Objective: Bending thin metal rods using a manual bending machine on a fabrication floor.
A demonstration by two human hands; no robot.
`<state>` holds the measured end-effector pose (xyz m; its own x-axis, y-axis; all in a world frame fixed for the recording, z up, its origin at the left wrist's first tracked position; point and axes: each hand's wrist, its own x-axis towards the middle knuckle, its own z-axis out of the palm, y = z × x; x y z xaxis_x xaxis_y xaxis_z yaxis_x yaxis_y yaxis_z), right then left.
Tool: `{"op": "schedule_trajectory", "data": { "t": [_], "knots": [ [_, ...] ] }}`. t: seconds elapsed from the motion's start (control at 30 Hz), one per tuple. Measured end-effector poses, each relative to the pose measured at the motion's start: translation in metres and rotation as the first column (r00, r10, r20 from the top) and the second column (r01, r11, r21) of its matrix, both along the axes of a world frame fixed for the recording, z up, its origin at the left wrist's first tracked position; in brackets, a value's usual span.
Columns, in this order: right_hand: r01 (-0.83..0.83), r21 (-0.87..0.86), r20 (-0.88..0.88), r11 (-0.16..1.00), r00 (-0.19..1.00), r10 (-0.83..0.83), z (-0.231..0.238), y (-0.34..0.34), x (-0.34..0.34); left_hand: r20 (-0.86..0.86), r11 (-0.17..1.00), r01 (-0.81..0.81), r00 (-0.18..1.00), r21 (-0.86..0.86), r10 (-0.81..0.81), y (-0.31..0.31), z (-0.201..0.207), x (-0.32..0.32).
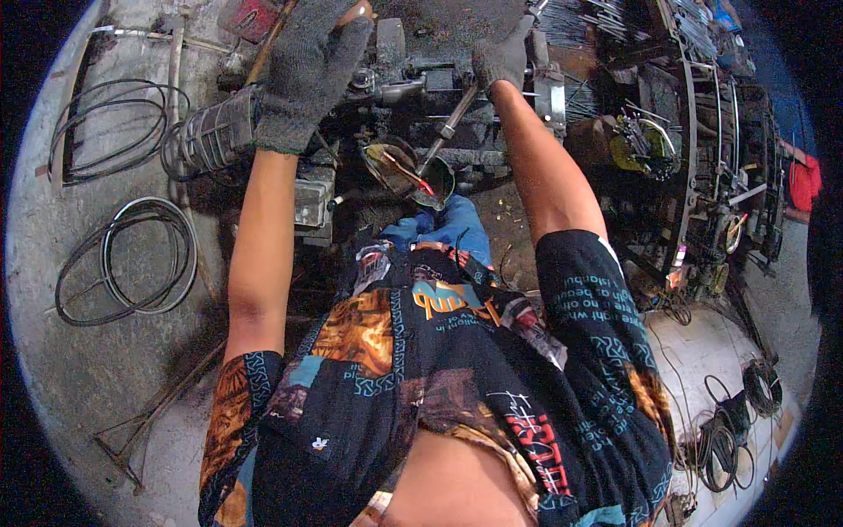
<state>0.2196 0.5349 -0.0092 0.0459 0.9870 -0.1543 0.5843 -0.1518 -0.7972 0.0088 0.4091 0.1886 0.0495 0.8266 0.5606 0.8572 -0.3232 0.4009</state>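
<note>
Grey-knit-gloved left hand (307, 79) lies left of the dark metal machine (439, 81), grey-knit-gloved right hand (505, 54) over its right; finger closure cannot be told.

The gloves (303, 83) are dark grey, the shirt (457, 351) black with orange and teal patches, the jeans (465, 224) blue.

Dim light, its source hidden from me, leaves the machine (430, 83) at twelve o'clock murky, while the concrete floor (53, 342) toward nine looks paler. Metal rods (610, 22) glint near one. Grain roughens my gloved left hand (307, 79); fisheye distortion bends edges toward a black rim.
</note>
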Motion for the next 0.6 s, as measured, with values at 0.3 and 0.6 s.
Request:
{"op": "schedule_trajectory", "data": {
  "t": [0.3,0.6],
  "knots": [
    [-0.014,-0.057,-0.015,0.998,1.000,0.013,-0.0020,0.0027,0.0005,-0.003,0.999,0.007,1.000,0.044,-0.007,0.0005,-0.0036,-0.0009],
    [0.001,-0.035,-0.025,0.999,1.000,-0.002,-0.0086,0.0032,-0.0001,0.063,1.000,-0.005,0.998,-0.007,0.005,0.0011,-0.0073,-0.0023]
  ]
}}
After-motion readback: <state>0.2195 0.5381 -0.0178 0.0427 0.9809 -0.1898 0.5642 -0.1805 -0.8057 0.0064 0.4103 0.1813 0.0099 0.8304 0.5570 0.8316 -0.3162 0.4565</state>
